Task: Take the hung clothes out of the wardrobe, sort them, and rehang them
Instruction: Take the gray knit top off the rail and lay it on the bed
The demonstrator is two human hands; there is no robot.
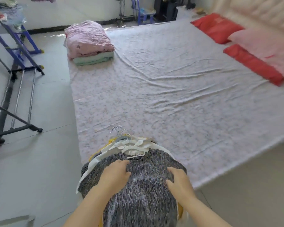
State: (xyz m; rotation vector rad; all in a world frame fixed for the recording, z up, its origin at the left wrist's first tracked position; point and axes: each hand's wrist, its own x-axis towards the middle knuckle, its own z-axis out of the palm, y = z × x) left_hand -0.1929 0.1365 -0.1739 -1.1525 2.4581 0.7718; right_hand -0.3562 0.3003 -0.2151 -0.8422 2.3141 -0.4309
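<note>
Fingers of the left hand (116, 175) and right hand (179, 183) are laid apart and loose on the sweater (146, 190), clamping nothing. It tops a pile (131, 147) at the bed's (170, 95) near edge; soft, limp knit is judged best lifted by the hanger hooks (117, 129) beyond.

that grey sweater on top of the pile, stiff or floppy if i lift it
Probably floppy: the sweater moulds to the pile beneath and droops off the bed. Likely light, since it looks a thin knit. Its hanger sits in the neck, so lifting there should hold the shoulders, with the body hanging limp.
</note>
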